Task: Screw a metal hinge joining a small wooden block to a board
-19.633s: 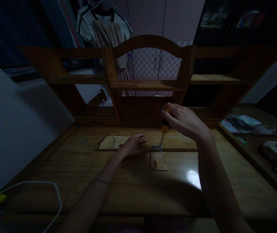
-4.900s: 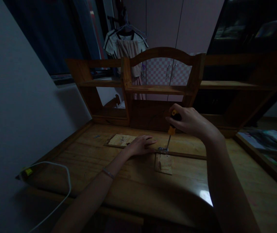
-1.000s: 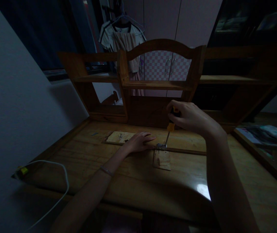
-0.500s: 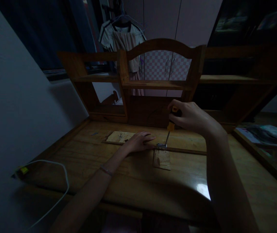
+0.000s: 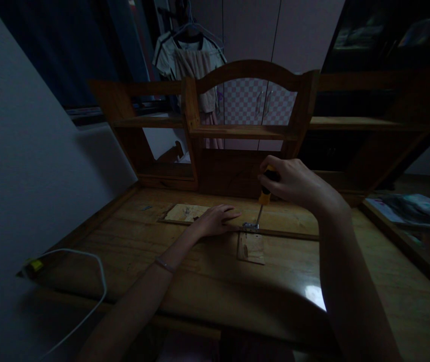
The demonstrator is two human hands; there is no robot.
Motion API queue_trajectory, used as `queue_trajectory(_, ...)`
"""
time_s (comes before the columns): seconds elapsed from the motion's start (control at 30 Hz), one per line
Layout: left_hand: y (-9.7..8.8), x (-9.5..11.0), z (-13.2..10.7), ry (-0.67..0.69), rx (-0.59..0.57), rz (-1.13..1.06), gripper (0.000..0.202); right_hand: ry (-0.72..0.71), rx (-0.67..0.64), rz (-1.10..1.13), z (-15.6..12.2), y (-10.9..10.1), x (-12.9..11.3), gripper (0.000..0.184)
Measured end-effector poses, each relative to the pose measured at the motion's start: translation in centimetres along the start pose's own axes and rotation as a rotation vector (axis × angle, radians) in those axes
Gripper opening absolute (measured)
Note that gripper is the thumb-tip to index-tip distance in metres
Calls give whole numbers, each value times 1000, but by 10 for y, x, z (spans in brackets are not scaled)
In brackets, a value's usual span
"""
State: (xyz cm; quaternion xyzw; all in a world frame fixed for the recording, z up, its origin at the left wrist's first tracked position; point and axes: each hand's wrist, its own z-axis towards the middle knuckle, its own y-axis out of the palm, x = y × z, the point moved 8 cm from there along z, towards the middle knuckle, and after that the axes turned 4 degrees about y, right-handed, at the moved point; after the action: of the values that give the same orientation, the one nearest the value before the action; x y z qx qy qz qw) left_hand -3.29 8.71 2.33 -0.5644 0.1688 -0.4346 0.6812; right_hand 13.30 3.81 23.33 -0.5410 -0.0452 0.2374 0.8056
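1. The right hand (image 5: 290, 182) has its fingers wrapped around the handle of a screwdriver (image 5: 264, 197), whose shaft slants down to a metal fitting (image 5: 250, 227).
2. The left hand (image 5: 217, 219) lies on the long board (image 5: 187, 213), fingers slightly parted, near the fitting.
3. The fitting sits at the board's near edge, beside a small wooden piece (image 5: 251, 249).
4. That slant could make the tip slip, perhaps toward the left hand.
5. Light bracing could let the board slide on the desk (image 5: 185, 289).

Right hand (image 5: 289, 177) curled, left hand (image 5: 217, 220) lower
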Motion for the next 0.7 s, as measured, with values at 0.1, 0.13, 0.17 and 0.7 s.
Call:
queue_trajectory(0.1, -1, 1, 0, -6, 2, 3, 57, 39, 8, -42, 0, 0, 3, 30)
queue_trajectory(0.13, -2, 1, 0, -4, 4, 3, 57, 45, 5, -40, 0, 0, 4, 31)
queue_trajectory(0.17, -2, 1, 0, 0, 5, 2, 57, 43, 2, -29, 0, 0, 4, 32)
queue_trajectory(0.7, -2, 4, 1, 15, 4, 14, 58, -24, -39, 93, 0, 4, 0, 35)
